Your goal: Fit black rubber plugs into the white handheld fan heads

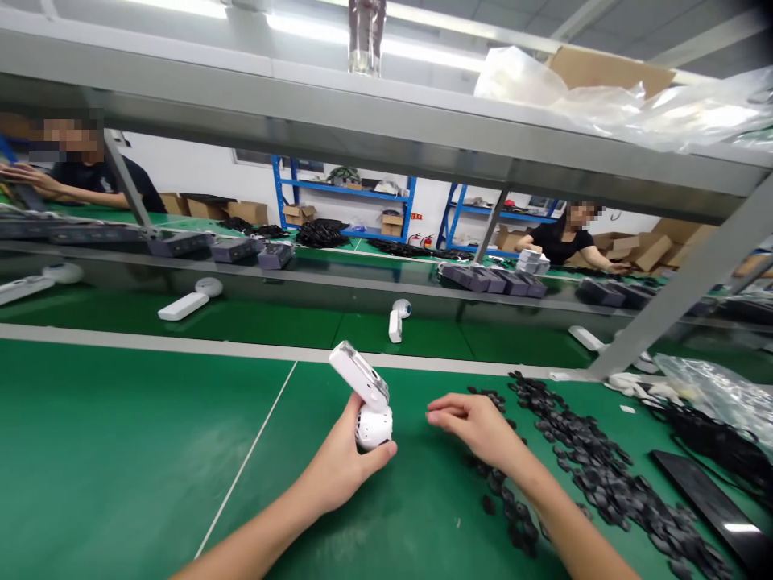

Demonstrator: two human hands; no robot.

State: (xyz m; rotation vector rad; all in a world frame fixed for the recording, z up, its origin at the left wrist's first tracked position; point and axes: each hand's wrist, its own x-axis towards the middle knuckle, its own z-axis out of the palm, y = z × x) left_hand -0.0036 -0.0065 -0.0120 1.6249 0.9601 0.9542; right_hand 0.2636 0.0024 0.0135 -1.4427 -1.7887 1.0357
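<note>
My left hand [341, 463] is shut around a white plastic device [365, 395], gripping its round, vented end [373, 426] while its flat rectangular body points up and away. My right hand [477, 427] hovers over the green work mat [121, 451], holding nothing, its fingers loosely curled and apart. It is nearest to a spread of small black parts [604, 467] lying to its right. Two similar white devices [395, 321] stand farther off beyond the mat's pale strip.
A grey metal shelf [386, 105] with a glass lower tier crosses overhead, held by slanted struts. Plastic sheeting [718, 399] and a black flat panel [706, 515] lie at right. Co-workers sit at distant benches before blue racks and cardboard boxes.
</note>
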